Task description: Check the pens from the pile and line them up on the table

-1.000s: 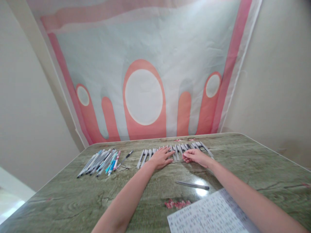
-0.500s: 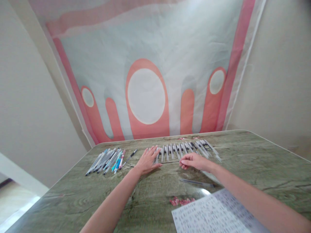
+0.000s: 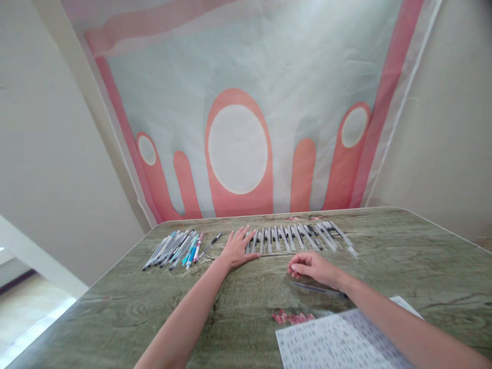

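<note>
My left hand (image 3: 237, 250) lies flat with its fingers spread over the left end of a row of clear-barrelled pens (image 3: 286, 239), hiding part of it. My right hand (image 3: 308, 266) hovers or rests just in front of that row, its fingers curled; whether anything is between them is too small to tell. A single pen (image 3: 318, 289) lies just below my right hand, its right end near the wrist. To the left of my left hand sit a lone black pen (image 3: 211, 245) and a bunch of pens (image 3: 172, 249), some blue, teal and pink.
The wood-patterned table (image 3: 126, 320) has a printed sheet (image 3: 330, 341) at the front, partly under my right forearm. Pink flower decoration (image 3: 292, 317) shows beside it. Behind the table hangs a pink and grey backdrop (image 3: 282, 102).
My right hand has moved down, away from the pen row and nearer the single pen. My left hand stays on the row's left end. The whole view has shifted slightly.
</note>
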Motion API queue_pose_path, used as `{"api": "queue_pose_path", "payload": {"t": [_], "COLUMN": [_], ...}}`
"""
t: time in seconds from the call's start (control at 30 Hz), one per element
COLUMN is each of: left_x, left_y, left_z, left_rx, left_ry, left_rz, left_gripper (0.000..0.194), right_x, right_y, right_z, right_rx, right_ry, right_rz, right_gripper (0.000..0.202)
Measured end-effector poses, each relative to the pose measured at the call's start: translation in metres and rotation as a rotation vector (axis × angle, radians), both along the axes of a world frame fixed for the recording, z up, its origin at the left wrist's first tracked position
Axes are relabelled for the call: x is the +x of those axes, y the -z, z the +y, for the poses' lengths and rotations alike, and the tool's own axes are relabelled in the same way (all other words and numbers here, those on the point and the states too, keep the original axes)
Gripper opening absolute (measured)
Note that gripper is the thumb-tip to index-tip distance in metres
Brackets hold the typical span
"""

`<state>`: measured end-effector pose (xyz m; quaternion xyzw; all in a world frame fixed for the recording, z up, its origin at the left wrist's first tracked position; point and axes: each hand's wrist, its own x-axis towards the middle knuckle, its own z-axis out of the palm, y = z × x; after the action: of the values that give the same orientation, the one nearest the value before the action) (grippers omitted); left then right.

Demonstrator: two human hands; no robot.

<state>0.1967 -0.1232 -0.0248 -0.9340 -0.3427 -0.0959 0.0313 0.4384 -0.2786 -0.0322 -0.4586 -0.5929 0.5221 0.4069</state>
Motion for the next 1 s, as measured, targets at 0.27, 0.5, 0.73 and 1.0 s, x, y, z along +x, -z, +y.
{"api": "queue_pose_path", "payload": {"t": [0.27,0.5,0.73,1.0], "left_x": [0.007,0.021,0.042,0.050], "left_y": [-0.001,-0.004,-0.003,-0.003], "left_z": [0.008,-0.005,-0.003,0.002], "left_rx": [-0.014,0.011,0.020,-0.020], "left_ry": [-0.003,0.139,0.112,0.073], "left_rz": [0.006,0.019,0.012,-0.029], "left_gripper": [0.084,0.090,0.089,0.090], "right_x": [-0.001,-0.001,-0.002,-0.002], "right_y": [-0.003,-0.007,-0.006,-0.007], "right_z": [-0.003,-0.011,-0.020,-0.023], "right_rx": [0.005,0.024,0.014,0.049], "right_ry": [0.012,0.005,0.012,0.084], "right_rz": [-0.010,-0.022,0.024,0.058], "right_gripper": [0.030,0.028,0.022,0.021]}}
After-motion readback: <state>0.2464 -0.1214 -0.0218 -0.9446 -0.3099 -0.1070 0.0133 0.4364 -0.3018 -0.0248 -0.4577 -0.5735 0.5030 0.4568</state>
